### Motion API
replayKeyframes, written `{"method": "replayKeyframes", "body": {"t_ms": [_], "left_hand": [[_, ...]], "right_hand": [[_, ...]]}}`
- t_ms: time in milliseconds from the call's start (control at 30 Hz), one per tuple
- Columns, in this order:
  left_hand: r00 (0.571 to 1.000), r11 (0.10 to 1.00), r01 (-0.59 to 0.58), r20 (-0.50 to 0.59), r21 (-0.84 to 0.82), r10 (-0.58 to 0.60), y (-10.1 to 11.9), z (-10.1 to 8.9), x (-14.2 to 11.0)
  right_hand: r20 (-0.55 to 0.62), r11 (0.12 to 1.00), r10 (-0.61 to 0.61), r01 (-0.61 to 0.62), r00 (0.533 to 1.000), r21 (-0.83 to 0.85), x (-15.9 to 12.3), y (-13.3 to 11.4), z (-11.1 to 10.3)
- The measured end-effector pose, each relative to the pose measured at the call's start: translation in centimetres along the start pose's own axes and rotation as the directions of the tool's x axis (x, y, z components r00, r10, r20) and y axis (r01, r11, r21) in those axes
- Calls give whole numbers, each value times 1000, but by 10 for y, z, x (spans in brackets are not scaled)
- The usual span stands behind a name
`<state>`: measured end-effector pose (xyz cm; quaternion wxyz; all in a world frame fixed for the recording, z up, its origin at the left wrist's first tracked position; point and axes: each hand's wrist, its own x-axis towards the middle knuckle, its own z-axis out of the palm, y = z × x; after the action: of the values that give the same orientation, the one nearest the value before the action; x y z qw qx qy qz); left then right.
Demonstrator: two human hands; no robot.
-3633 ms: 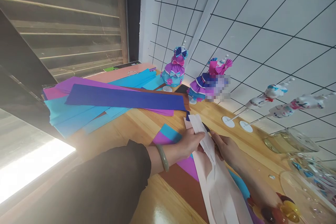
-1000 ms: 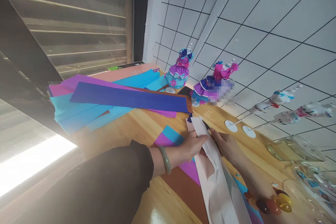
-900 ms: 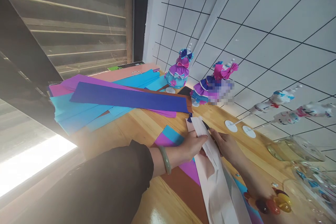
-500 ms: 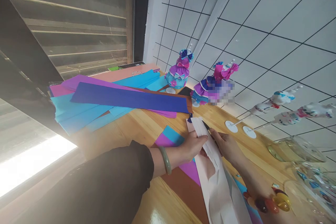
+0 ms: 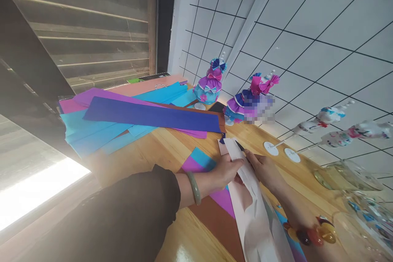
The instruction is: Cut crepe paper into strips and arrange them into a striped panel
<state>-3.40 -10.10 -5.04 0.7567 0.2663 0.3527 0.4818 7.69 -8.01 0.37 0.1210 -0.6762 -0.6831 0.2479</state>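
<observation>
My left hand is closed on a long white paper strip, thumb on top and fingers underneath. My right hand is closed at the strip's right edge around scissors; only a dark pointed blade shows, lying by the paper's far end, and the handles are hidden by my fingers. The strip runs down toward me, creased and curling. Beneath it lie a pale pink sheet, a brown sheet and a purple and blue sheet.
A pile of coloured paper, topped by a dark blue strip, covers the left of the wooden table. Dressed figures on stands and white forms on bases stand at the back. Clear containers are at the right.
Almost nothing differs. The dark blade and my right fingers have shifted very slightly at the paper's far end; my left hand keeps its hold on the strip.
</observation>
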Motion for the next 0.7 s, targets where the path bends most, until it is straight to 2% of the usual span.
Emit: {"method": "replayKeyframes", "body": {"t_ms": [700], "left_hand": [[1000, 1000, 7, 0, 13, -7, 7, 2, -6]], "right_hand": [[-8, 999, -33, 33, 999, 1, 5, -5, 0]]}}
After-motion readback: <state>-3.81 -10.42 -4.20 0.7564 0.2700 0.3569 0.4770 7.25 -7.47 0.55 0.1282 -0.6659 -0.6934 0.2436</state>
